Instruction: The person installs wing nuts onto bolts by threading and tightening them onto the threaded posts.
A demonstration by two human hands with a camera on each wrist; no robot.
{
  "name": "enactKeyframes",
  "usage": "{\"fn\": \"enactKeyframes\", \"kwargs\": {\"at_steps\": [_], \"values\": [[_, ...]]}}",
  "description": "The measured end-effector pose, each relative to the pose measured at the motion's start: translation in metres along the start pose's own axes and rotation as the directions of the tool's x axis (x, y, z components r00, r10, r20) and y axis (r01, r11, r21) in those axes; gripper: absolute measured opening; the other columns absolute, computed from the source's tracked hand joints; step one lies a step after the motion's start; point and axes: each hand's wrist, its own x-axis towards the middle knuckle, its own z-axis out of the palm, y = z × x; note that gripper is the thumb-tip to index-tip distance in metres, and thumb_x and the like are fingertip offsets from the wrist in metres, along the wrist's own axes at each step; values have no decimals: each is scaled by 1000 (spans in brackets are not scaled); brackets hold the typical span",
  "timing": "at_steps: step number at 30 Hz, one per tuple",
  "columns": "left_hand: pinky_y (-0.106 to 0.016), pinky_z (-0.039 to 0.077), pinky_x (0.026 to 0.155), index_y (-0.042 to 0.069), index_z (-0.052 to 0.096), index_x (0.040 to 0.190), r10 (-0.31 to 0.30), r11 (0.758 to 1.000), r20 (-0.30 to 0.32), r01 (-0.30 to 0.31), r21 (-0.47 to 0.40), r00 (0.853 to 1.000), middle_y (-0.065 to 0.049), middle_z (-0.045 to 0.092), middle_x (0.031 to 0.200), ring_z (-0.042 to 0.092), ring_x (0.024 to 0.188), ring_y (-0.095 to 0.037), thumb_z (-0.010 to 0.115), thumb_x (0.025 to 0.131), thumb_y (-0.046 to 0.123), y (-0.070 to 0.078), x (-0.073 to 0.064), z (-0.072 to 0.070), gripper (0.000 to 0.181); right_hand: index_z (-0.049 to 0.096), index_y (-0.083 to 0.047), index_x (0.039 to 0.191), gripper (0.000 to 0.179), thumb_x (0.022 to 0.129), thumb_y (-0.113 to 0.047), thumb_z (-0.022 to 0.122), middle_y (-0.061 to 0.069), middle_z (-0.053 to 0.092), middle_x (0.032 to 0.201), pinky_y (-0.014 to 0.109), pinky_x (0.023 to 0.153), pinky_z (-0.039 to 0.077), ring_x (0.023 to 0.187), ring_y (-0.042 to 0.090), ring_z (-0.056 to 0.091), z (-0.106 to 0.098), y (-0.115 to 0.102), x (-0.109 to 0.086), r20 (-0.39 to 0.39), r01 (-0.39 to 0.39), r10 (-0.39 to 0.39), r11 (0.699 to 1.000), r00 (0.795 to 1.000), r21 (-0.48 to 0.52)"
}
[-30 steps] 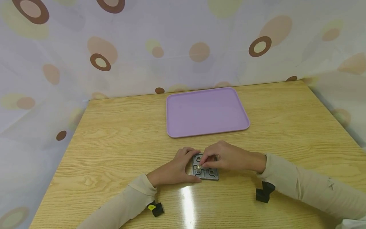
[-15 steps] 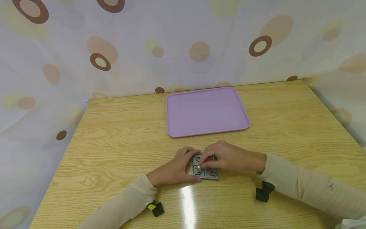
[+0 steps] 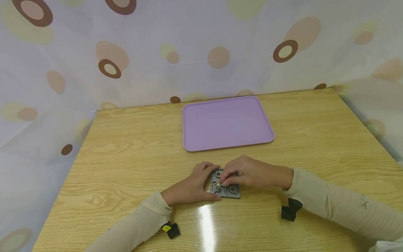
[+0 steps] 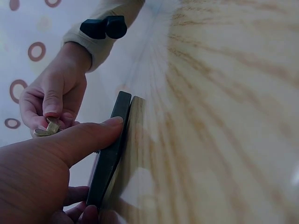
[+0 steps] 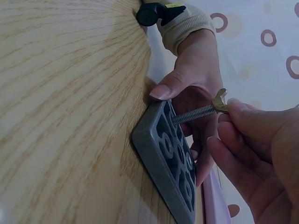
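A grey square plate (image 3: 233,194) with ring-shaped recesses lies on the table. My left hand (image 3: 192,187) grips it from the left, thumb on the near edge and fingers at the far edge. Out of one recess rises a threaded bolt (image 5: 194,114), seen in the right wrist view. A brass wing nut (image 5: 218,102) sits at the bolt's upper end, raised well off the plate. Thumb and index finger of my right hand (image 3: 247,172) pinch one wing of it. In the left wrist view the wing nut (image 4: 50,127) shows beyond my left thumb, while the bolt is hidden.
A shallow purple tray (image 3: 228,122) lies behind the plate, towards the back of the wooden table (image 3: 135,150). A white curtain with brown and peach dots (image 3: 189,45) hangs along the back and sides.
The wing nut's outline at the right fingertips looks slightly turned. Both hands, the plate and the tray stay in practically the same places.
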Motion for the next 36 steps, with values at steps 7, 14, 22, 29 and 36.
{"fn": "enactKeyframes", "kwargs": {"at_steps": [7, 14, 22, 29, 36], "values": [[-34, 32, 99, 12, 29, 144, -1, 1000, 1, 1, -2, 1000, -3, 29, 136, 27, 122, -16, 73, 76, 47, 0, 0, 0, 89, 69, -16, 99, 13, 91, -19, 60, -7, 66, 90, 21, 68, 49, 78, 5, 60, 0, 0, 0, -13, -5, 5, 1000, 1000, -12], [-34, 32, 99, 13, 28, 145, -10, 1000, 3, 10, -10, 1000, -2, 29, 135, 27, 121, -16, 73, 76, 46, 2, 0, -1, 89, 69, -17, 99, 13, 91, -20, 59, -9, 66, 91, 21, 68, 49, 78, 4, 59, -1, -1, 0, -13, -27, 27, 1000, 1000, -16], [-34, 32, 99, 12, 29, 144, -8, 1000, 1, 8, -4, 1000, -3, 30, 135, 27, 121, -15, 74, 76, 46, 2, 0, 0, 89, 69, -15, 98, 13, 91, -21, 60, -9, 65, 91, 22, 70, 49, 80, 3, 60, 0, 2, 0, 6, -23, 23, 1000, 1000, -1], [-34, 33, 98, 12, 30, 144, -2, 1000, -6, 2, -7, 1000, -3, 30, 135, 28, 121, -16, 74, 75, 45, 2, 0, -1, 89, 68, -17, 97, 12, 90, -23, 61, -12, 63, 92, 22, 71, 49, 81, 2, 58, 1, 1, 0, 7, -9, 9, 999, 1000, -35], [-35, 34, 97, 16, 29, 144, 2, 1000, -7, -2, -1, 1000, -2, 30, 136, 28, 121, -16, 74, 75, 48, 1, -1, 0, 89, 64, -15, 110, 22, 90, -24, 61, -4, 62, 104, 26, 76, 49, 88, 10, 59, 1, -1, -1, 5, -12, 12, 1000, 1000, -16]]}}
